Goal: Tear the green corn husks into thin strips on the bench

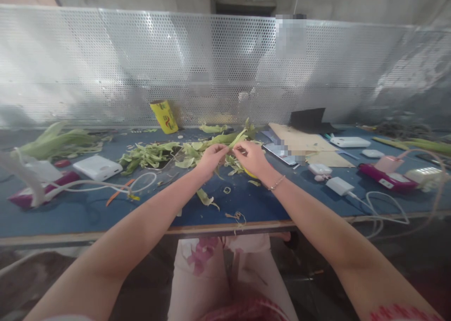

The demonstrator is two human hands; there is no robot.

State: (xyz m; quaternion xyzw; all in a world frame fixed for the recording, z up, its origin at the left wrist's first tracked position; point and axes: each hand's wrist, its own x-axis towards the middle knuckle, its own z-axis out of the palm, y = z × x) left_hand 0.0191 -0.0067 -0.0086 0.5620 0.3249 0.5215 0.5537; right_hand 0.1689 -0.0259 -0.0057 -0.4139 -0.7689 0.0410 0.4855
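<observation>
My left hand (212, 159) and my right hand (252, 158) meet over the middle of the blue table. Both are closed in a pinch on a pale green leaf (240, 137), whose tip points up between them. The fingertips hide its lower end. Around and behind them lies a heap of green leaf strips (190, 151). To the left, more torn leaf pieces (146, 155) are piled up. A curled leaf scrap (207, 199) rests on the table in front of my left hand. Something yellow, partly hidden, shows under my right hand.
A yellow tube (165, 116) leans near the perforated metal screen (190, 53). At left are a white box-like device (97, 168), cables and large leaves (52, 140). Cardboard (303, 137), a phone (280, 152), a white charger (340, 186) and a purple power strip (387, 177) lie right.
</observation>
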